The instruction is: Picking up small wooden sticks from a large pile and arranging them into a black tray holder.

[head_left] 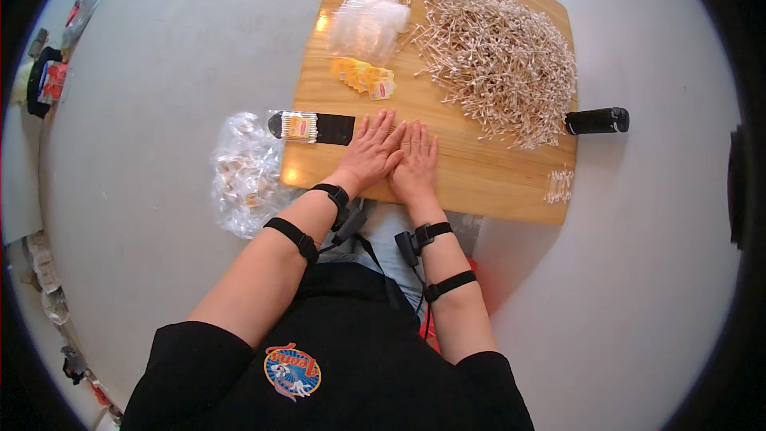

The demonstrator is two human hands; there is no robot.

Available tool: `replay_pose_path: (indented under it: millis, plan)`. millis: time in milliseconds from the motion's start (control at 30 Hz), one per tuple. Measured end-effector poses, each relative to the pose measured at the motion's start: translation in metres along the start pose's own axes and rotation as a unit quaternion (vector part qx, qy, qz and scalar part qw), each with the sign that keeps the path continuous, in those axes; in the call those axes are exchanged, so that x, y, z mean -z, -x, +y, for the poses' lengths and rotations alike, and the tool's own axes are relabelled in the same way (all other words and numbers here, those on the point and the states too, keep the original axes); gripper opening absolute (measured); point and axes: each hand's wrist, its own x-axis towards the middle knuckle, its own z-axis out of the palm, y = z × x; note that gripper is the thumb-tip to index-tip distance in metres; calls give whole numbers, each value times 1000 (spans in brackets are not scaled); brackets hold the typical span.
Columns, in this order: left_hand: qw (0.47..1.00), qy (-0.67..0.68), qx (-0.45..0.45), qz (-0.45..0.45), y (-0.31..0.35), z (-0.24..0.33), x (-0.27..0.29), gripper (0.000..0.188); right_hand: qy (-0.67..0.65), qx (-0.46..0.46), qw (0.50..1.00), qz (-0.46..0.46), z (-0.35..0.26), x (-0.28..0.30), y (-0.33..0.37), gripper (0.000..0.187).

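Observation:
Both hands lie flat and side by side near the front edge of the wooden table (pixel 471 179), fingers stretched forward. My left hand (pixel 369 152) rests beside the right end of a black strip (pixel 335 129). My right hand (pixel 416 166) touches it along the inner side. Whatever is under the palms and fingers is hidden. On the strip's left end sits a row of cotton swabs with a yellow-and-white card (pixel 300 127) on it. Several loose yellow cards (pixel 363 77) lie fanned out beyond my left hand.
A big heap of cotton swabs (pixel 503 56) covers the far right. Clear plastic bags (pixel 369 22) are stacked at the far left. A small swab group (pixel 558 186) lies front right; a black cylinder (pixel 597 120) is at the right edge. A filled clear bag (pixel 247 172) is left of the table.

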Motion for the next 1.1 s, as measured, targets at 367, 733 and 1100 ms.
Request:
replay_pose_path:
  millis: [367, 733, 1100]
  plan:
    - [999, -14, 23, -30, 9, 1, 1, 64, -28, -17, 999, -11, 1, -2, 1, 65]
    - [1000, -24, 16, 2, 12, -5, -8, 67, 49, -11, 997, -60, -8, 5, -7, 67]
    - [1000, -16, 12, 20, 10, 0, -5, 65, -155, -50, 977, 134, 2, -12, 0, 53]
